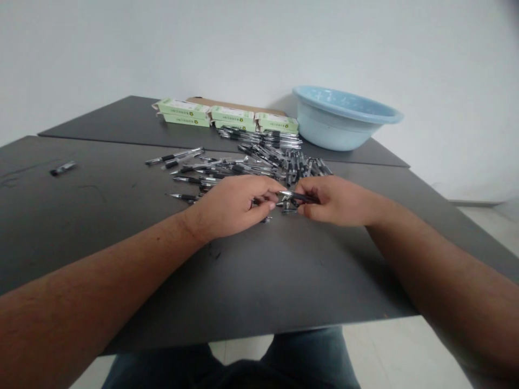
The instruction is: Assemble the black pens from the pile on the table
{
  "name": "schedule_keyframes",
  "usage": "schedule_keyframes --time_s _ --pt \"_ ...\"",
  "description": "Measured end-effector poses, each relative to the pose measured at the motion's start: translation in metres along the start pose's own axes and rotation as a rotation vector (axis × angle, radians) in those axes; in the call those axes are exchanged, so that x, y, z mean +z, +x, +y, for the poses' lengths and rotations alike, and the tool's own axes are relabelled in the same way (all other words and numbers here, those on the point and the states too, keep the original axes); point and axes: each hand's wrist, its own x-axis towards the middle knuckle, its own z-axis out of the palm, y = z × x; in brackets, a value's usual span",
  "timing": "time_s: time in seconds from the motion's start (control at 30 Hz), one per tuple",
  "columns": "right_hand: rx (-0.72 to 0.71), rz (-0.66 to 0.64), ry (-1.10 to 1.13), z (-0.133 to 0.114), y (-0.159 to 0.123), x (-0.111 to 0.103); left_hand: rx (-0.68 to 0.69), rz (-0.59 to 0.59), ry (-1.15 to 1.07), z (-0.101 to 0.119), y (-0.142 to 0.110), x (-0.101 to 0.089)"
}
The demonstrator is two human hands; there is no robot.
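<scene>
A pen (298,195) with a dark barrel and a silvery tip lies between the curled fingers of my right hand (338,200), its tip pointing left. Close to that tip are the fingertips of my left hand (239,202), which is bent and closed. Something dark shows between its thumb and fingers, too small to make out. Under and behind both hands spreads a loose heap of black and clear pens (227,167). Small pen parts (288,209) lie on the table just below the held pen.
Stacked green and white boxes (186,112) stand at the back, a brown cardboard piece (239,104) behind them. A light blue basin (338,127) sits at the back right. One short pen part (64,168) lies far left on the dark table (259,281).
</scene>
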Motion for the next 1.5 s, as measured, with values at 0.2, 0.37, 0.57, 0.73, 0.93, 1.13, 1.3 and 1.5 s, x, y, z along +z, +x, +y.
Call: schedule_keyframes --time_s 0.2,0.37,0.57,0.73,0.93,1.13,1.3,1.5 --pt "-0.036 0.082 0.163 -0.003 0.006 0.019 0.043 -0.051 0.031 0.003 0.001 0.0" --pt "-0.06 0.092 0.225 -0.009 0.007 0.022 0.043 -0.043 -0.007 0.005 0.003 -0.003" --pt "-0.11 0.204 0.259 0.003 0.006 0.013 -0.248 0.133 -0.162 -0.001 0.003 0.0" --pt "-0.023 0.321 0.035 0.011 0.005 0.003 -0.431 0.251 -0.372 -0.014 0.005 0.003" --pt "-0.077 0.296 -0.116 0.004 0.006 0.002 -0.5 0.262 -0.532 -0.013 0.007 0.002" --pt "-0.098 0.278 -0.151 0.002 0.006 0.004 -0.479 0.243 -0.551 -0.012 0.006 0.004" --pt "-0.099 0.268 -0.153 0.002 0.006 0.006 -0.476 0.204 -0.556 -0.011 0.006 0.004" --pt "-0.101 0.265 -0.178 0.001 0.007 0.008 -0.464 0.163 -0.497 -0.009 0.004 0.006"
